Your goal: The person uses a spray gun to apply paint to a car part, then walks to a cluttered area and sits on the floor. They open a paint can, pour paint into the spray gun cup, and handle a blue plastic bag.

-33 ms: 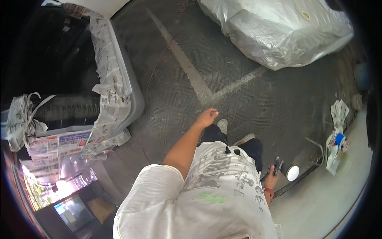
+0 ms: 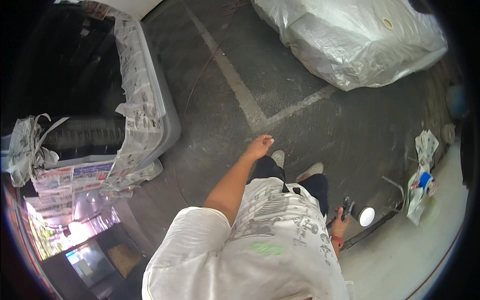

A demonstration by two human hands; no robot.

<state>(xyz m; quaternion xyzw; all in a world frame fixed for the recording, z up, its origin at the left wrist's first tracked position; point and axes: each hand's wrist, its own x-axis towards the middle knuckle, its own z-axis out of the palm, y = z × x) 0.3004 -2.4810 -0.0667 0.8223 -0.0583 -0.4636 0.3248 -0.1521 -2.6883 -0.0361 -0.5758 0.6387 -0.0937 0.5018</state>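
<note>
head view: spray gun (image 2: 347,210) at four o'clock

clasped in the right grip (image 2: 340,226), with a round white cup (image 2: 366,216) just beside. loosely closed with the left grip (image 2: 261,146), just off centre toward three o'clock. farther out, silvery sheeting (image 2: 350,47) near two, newspaper (image 2: 134,90) at ten.

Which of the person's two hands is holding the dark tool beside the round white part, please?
The right hand, the one with the red wristband, grips the dark tool; the left hand, loosely curled, shows no such tool.
</note>
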